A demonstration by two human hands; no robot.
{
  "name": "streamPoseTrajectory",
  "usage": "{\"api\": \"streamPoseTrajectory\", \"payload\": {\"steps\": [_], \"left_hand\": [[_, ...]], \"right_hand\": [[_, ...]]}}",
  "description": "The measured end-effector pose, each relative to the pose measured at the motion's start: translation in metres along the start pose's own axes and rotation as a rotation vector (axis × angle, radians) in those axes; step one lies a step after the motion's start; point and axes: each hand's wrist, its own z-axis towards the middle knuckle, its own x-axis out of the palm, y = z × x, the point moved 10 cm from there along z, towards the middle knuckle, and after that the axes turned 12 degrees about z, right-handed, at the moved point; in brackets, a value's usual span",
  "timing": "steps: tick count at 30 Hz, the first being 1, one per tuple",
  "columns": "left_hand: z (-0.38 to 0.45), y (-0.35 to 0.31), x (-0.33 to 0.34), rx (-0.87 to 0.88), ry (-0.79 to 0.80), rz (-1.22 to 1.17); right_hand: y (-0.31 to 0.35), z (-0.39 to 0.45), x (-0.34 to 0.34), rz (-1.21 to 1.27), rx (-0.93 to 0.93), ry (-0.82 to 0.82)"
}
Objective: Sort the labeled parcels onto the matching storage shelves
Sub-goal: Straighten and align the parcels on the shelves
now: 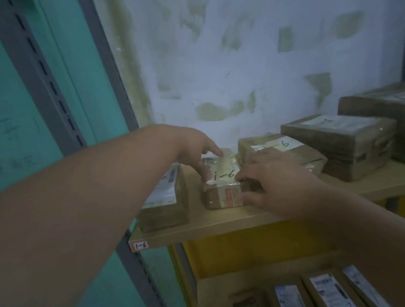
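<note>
Both hands, left [196,151] and right [274,181], pinch the parcel [221,188] marked 1-6 on its matching shelf [226,226]; next, release it, neighbours at three and nine o'clock.

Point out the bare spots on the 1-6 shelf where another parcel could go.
The 1-6 shelf is crowded along the back: five parcels sit in a row. Both hands hold the small 1-6 parcel, left hand and right hand. Bare board shows along the front edge and, widest, at front right below the large parcel. The gap beside the leftmost parcel is narrow.
</note>
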Motion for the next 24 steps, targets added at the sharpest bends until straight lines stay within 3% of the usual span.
{"api": "streamPoseTrajectory", "payload": {"steps": [5, 24], "left_hand": [[0.001, -0.004, 0.003, 0.055, 0.063, 0.046], [-0.024, 0.004, 0.010, 0.089, 0.003, 0.085]], "right_hand": [[0.007, 0.001, 0.000, -0.016, 0.021, -0.085], [0.032, -0.007, -0.002, 0.017, 0.117, -0.174]]}}
